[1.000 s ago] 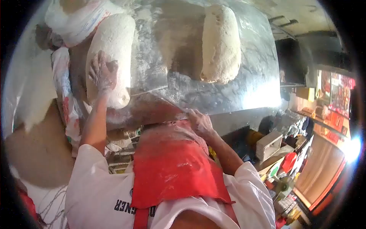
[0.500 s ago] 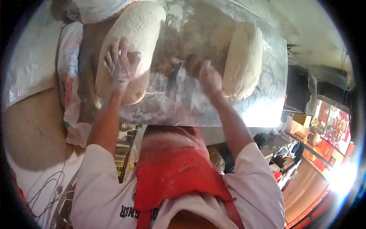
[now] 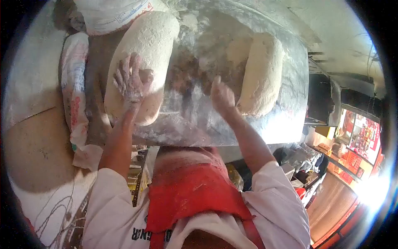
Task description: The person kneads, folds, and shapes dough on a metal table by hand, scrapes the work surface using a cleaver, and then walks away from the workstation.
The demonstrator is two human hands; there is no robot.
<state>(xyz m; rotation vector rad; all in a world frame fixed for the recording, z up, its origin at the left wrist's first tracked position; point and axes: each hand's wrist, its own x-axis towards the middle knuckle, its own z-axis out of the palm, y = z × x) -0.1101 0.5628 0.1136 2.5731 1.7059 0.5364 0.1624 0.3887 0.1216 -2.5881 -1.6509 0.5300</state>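
Note:
My left hand (image 3: pixel 133 83), dusted with flour, rests spread on a long loaf-shaped piece of dough (image 3: pixel 151 43) at the left of the metal worktop. Its fingers are apart and point away from me. My right hand (image 3: pixel 222 96) is held over the worktop, just left of a second long piece of dough (image 3: pixel 263 74). The right fingers are curled in and the thumb side points forward. Its palm is turned away, so I cannot see whether anything is inside.
Flour is smeared over the worktop (image 3: pixel 182 110). A white printed sack (image 3: pixel 112 16) lies behind the left dough, and a folded sack (image 3: pixel 74 79) runs along the left side. Boxes and goods stand at the lower right. A red apron (image 3: pixel 186 195) covers my front.
The view has tipped slightly, so the worktop sits lower. My right hand has shifted a little left and toward me. My left hand stays on the dough.

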